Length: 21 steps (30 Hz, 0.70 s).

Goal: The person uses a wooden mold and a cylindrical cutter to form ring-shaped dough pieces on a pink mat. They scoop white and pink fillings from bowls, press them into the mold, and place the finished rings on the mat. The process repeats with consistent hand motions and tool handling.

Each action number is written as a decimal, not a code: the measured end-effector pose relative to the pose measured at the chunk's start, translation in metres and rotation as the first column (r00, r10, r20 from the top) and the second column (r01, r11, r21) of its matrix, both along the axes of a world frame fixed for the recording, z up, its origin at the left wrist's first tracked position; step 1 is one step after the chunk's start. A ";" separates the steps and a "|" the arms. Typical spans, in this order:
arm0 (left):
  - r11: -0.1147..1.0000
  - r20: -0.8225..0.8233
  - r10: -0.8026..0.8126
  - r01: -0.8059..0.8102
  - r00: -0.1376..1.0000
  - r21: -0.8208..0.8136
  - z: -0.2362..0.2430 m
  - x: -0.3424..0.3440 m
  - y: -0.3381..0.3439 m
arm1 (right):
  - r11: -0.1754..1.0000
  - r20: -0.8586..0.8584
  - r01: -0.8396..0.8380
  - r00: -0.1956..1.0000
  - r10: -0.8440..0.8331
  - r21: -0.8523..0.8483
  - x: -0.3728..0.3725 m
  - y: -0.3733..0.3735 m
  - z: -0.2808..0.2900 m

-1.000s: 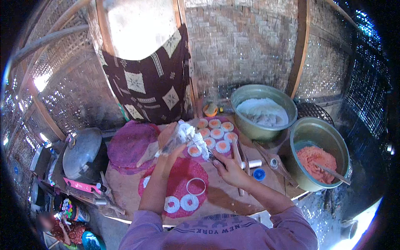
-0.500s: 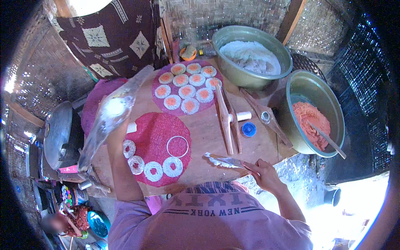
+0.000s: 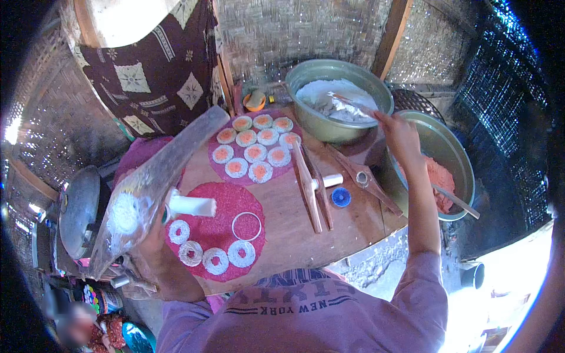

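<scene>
My left hand [image 3: 154, 232] grips a long pale wooden press [image 3: 170, 165], which is held tilted, with white paste [image 3: 123, 212] in its middle and a white tube [image 3: 194, 206] jutting from it. Below it lies a pink round mat [image 3: 212, 229] with several white rings [image 3: 240, 253] and a thin hoop [image 3: 247, 217]. My right hand [image 3: 397, 130] grips a spatula [image 3: 353, 103] coated with white, inside the green basin [image 3: 303, 117] of white batter. Behind the pink mat, a purple mat [image 3: 225, 170] carries several white rounds with orange centres [image 3: 255, 152].
A second basin [image 3: 462, 150] holds orange paste and a spoon. Wooden tools [image 3: 306, 188] and a blue cap [image 3: 341, 197] lie on the board [image 3: 288, 247]. A lidded pot [image 3: 79, 212] stands left. A person [image 3: 109, 332] sits at lower left. Woven walls surround the board.
My right hand has moved from the board's middle up to the basin of white batter with the spatula. My left hand has drawn the press leftward and down, away from the rounds.
</scene>
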<state>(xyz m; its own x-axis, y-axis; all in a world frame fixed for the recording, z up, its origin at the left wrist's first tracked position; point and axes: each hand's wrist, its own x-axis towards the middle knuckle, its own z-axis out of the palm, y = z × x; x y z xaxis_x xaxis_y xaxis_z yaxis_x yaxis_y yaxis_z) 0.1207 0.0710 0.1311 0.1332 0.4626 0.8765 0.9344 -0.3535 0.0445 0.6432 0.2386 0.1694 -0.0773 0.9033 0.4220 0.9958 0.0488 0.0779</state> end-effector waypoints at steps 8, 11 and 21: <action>0.324 0.752 -0.386 0.684 -0.535 0.653 0.043 0.072 0.012 | 0.397 -0.801 -0.859 0.472 0.368 -0.324 -0.134 -0.028 -0.023; 0.260 0.602 -0.187 0.552 -0.776 0.792 0.011 0.099 0.036 | -0.091 -0.761 -0.973 -0.107 -0.640 0.213 -0.205 -0.106 -0.065; 0.816 0.709 0.056 0.377 0.703 -0.438 -0.059 0.073 0.029 | 0.452 -0.863 -0.888 -0.294 -0.410 0.088 -0.172 -0.104 -0.068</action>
